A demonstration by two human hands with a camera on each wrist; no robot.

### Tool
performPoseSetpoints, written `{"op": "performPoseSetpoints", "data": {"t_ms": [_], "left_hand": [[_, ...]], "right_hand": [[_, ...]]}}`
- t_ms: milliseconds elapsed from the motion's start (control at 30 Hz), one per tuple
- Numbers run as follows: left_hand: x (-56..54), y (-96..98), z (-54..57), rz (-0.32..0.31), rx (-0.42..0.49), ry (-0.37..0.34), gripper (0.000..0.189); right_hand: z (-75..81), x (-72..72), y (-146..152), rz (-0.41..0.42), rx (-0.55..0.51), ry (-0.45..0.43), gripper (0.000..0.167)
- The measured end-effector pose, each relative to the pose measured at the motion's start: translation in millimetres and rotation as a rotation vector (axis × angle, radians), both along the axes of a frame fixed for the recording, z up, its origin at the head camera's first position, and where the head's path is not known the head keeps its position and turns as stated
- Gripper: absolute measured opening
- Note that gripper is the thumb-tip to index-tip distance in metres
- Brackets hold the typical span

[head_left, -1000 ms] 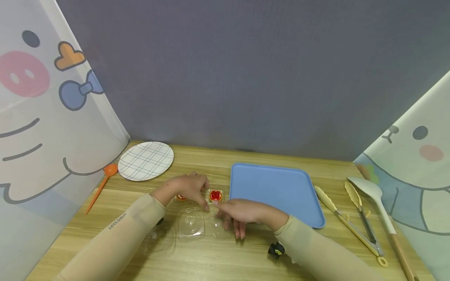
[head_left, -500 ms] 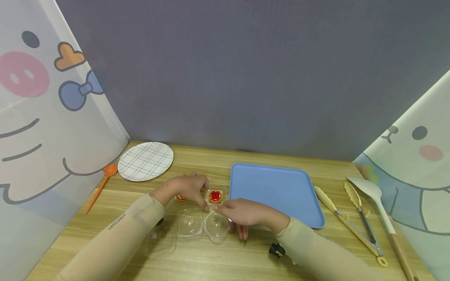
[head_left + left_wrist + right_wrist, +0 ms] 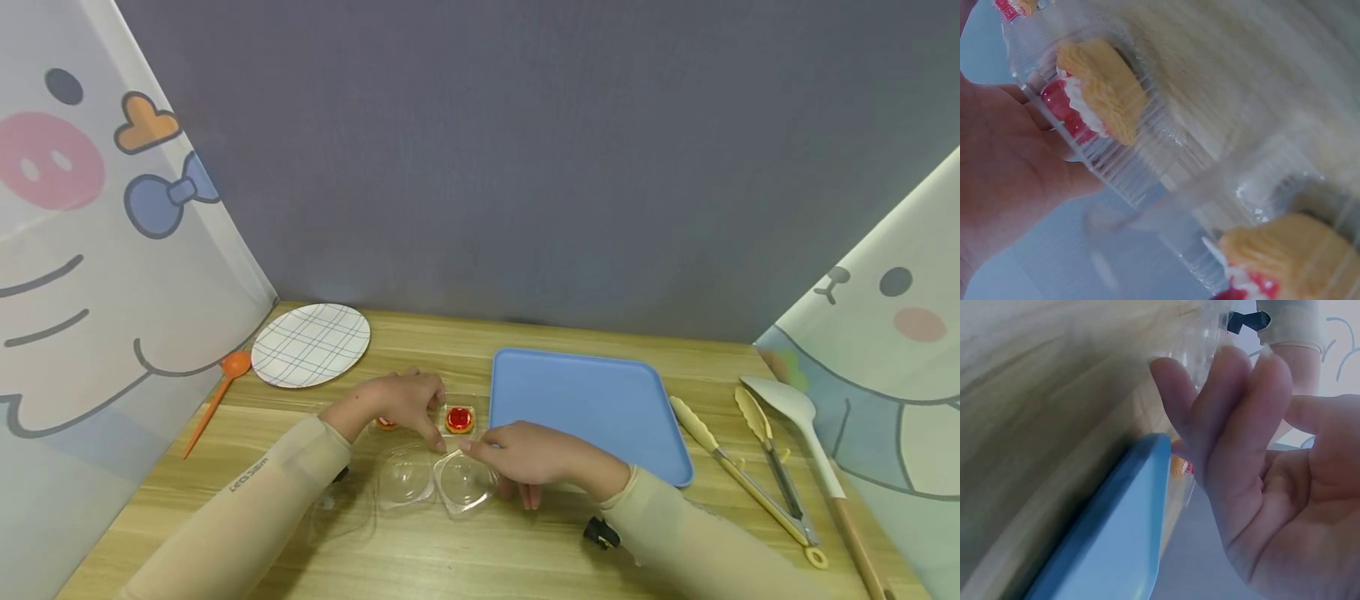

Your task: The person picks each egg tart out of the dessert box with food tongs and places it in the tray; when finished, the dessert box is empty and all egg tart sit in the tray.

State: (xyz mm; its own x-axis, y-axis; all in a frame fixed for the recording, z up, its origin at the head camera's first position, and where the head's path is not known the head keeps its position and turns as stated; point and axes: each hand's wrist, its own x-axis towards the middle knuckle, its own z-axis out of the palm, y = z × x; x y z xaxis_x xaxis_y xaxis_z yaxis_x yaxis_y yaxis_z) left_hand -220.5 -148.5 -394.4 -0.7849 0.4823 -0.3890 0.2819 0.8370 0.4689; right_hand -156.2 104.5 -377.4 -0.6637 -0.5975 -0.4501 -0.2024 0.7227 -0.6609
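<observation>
A clear plastic pastry box lies in front of me, its clear lids (image 3: pixel 406 479) folded open towards me. Two small pastries with red filling sit in it: one red-topped tart (image 3: pixel 460 419) stands in plain view, the other is partly under my left hand (image 3: pixel 408 406). That hand holds the box; the left wrist view shows its fingers behind the clear wall, beside a pastry (image 3: pixel 1100 90) with cream and red filling. My right hand (image 3: pixel 536 454) pinches the upper edge of the right lid (image 3: pixel 467 482) with its thumb; the other fingers (image 3: pixel 1260 400) extend loosely.
Right of the box is a blue tray (image 3: pixel 585 408). Tongs (image 3: pixel 738 479) and a white spatula (image 3: pixel 813 442) with a wooden handle lie farther right. A checked plate (image 3: pixel 311 344) is at the back left, beside an orange spoon (image 3: pixel 217 404).
The right lid has tilted up and turned slightly, its rim standing out more. My right hand has drifted a little to the right. My left hand has kept its place.
</observation>
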Motion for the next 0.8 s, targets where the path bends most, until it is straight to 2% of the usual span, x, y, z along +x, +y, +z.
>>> {"op": "performPoseSetpoints", "data": {"t_ms": [367,800], "left_hand": [[2.7,0.8,-0.1,-0.007,-0.016,0.02,0.073],[3.4,0.2,2.2,-0.014,-0.018,0.029,0.068]], "right_hand": [[13.1,5.0,12.5,-0.009,-0.035,-0.009,0.057],[34.5,6.3,54.4,-0.085,-0.004,0.054,0.056]]}}
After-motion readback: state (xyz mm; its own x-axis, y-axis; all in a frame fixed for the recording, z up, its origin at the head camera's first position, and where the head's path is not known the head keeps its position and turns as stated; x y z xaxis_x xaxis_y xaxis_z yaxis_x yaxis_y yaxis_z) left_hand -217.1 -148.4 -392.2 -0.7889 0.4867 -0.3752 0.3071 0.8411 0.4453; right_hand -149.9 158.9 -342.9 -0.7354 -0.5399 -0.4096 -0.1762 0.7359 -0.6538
